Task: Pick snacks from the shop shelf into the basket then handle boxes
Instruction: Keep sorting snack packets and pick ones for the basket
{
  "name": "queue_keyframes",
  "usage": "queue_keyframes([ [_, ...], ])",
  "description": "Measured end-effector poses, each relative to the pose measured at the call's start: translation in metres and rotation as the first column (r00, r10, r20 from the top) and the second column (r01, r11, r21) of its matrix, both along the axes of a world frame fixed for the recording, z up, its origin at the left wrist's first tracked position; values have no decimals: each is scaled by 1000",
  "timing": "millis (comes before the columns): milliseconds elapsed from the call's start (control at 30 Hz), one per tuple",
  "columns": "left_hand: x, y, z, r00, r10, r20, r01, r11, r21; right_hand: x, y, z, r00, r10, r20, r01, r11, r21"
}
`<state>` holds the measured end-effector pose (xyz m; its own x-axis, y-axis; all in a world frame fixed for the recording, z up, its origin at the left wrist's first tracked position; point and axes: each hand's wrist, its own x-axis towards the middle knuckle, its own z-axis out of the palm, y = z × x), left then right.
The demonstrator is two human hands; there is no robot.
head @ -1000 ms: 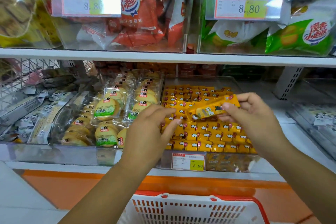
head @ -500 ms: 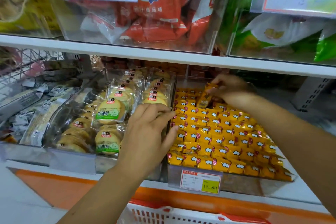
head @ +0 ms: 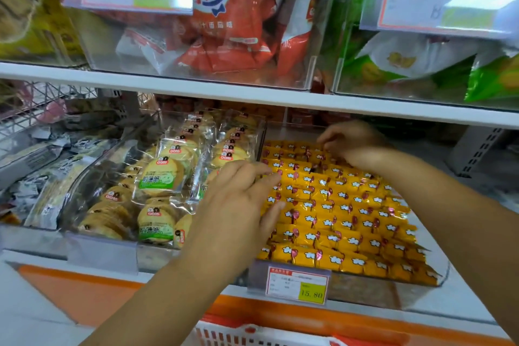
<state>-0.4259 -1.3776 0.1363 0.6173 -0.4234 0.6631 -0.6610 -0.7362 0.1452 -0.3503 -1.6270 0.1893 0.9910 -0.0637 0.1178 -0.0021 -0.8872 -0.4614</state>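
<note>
Note that your basket [head: 238,338] is cut off by the bottom edge. Your right hand [head: 351,140] hides its own fingertips; its grip cannot be determined.

white shelf [head: 460,293] bears clear bins [head: 365,291] of wrapped snacks [head: 337,205].

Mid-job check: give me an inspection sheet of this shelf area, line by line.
Surface: white lower shelf with orange front strip, holding clear plastic trays.
Job's things: small yellow wrapped snack packets in rows fill the clear tray; white plastic basket with red rim below.
Clutter: round biscuits in clear wrappers in the neighbouring tray.
Hands: left hand flat, fingers straight over the packets; right hand at the tray's back row, fingers curled, grip unclear.
Cables: nothing seen.
Surroundings: red bags and green bags on the upper shelf; price tag on the tray front.
</note>
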Motion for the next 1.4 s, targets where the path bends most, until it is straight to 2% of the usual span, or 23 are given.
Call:
queue_keyframes([
  [67, -2, -26, 8, 992, -97, -75, 98, 995, 12, -3, -10, -4, 998, -6, -62, -2, 991, -132],
  [133, 7, -55, 13, 965, -134, -224, 146, 989, 38, -6, -13, -11, 987, -11, -160, -17, 985, -173],
  [267, 46, -87, 2, 920, 70, -386, 55, 951, 303, -8, -11, -19, 982, -33, -187, -14, 970, -243],
  [400, 61, -93, -12, 883, 140, -449, 54, 918, 393, -10, -14, -23, 992, -41, -120, 21, 987, -162],
  [533, 58, -91, -12, 879, 149, -452, 38, 925, 379, -27, -13, -16, 996, -67, 51, 67, 998, 9],
  [633, 52, -90, -9, 872, 107, -479, 29, 963, 268, -61, -10, -21, 979, -50, 200, 40, 998, 53],
  [700, 44, -88, -4, 861, 36, -507, 24, 994, 111, -92, -6, -22, 947, -50, 317, -26, 972, 232],
  [800, 20, -80, 4, 821, -126, -557, 48, 987, -154, -133, -4, -19, 934, -111, 341, -121, 797, 592],
  [867, -1, -72, 12, 777, -234, -584, 31, 941, -336, -155, -8, -21, 940, -143, 310, -126, 699, 704],
  [933, -19, -64, 20, 653, -409, -637, 5, 844, -537, -174, -10, -23, 950, -172, 262, -99, 628, 772],
  [1000, -37, -57, 28, 455, -617, -642, -40, 706, -707, -190, -9, -23, 960, -165, 225, -96, 560, 823],
  [1033, -44, -54, 30, 391, -677, -624, -73, 653, -754, -196, -7, -23, 966, -154, 208, -99, 525, 846],
  [1100, -59, -47, 32, 366, -719, -591, -125, 591, -797, -209, 0, -21, 978, -111, 174, -106, 451, 886],
  [1200, -76, -36, 35, 408, -712, -571, -167, 557, -813, -224, 9, -17, 992, -65, 107, -73, 386, 919],
  [1333, -92, -23, 35, 442, -653, -615, -168, 613, -772, -236, 18, -20, 992, -65, 106, -67, 435, 898],
  [1400, -97, -17, 34, 430, -664, -612, -190, 596, -781, -236, 20, -23, 993, -59, 104, -67, 442, 894],
])
